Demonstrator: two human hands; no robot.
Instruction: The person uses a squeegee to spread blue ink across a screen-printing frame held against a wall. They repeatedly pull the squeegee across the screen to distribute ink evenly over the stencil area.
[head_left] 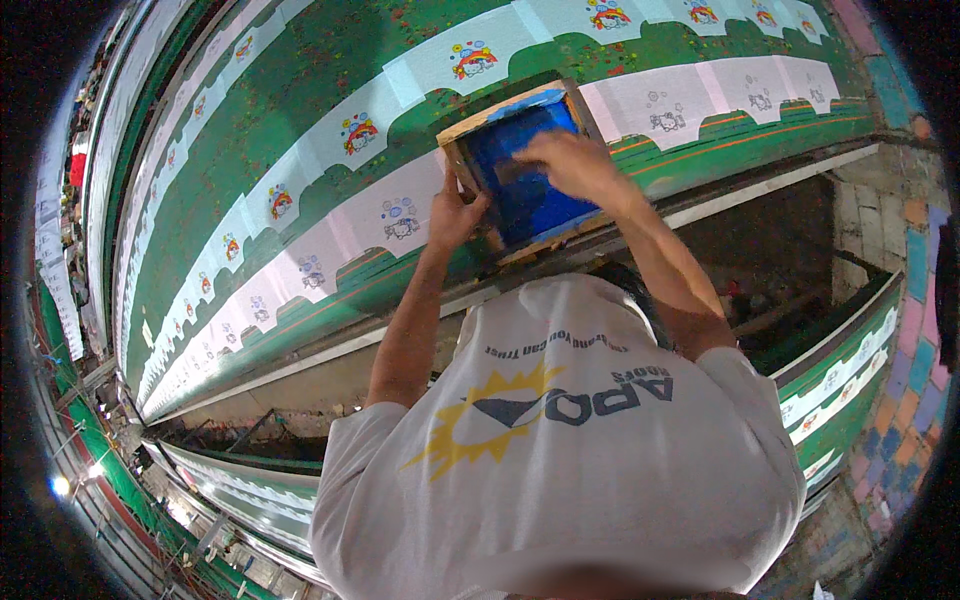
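Fingers of the left hand (459, 212) grasp the wooden frame (508, 112); the blurred right hand (568, 166) bends over blue mesh (545, 212), its grip unclear.

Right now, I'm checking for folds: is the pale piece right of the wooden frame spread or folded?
Spread: the pale piece lies flat on the green table, its whole print visible.

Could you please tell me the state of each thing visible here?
Square wooden frame with blue interior: resting on the long green table.
Long green table: speckled with colours.
Left hand: holding the frame's left side.
Right hand: over the interior, blurred; grip unclear.
Pale cloth pieces right of the frame: printed in outline only.
White lamp: lit.
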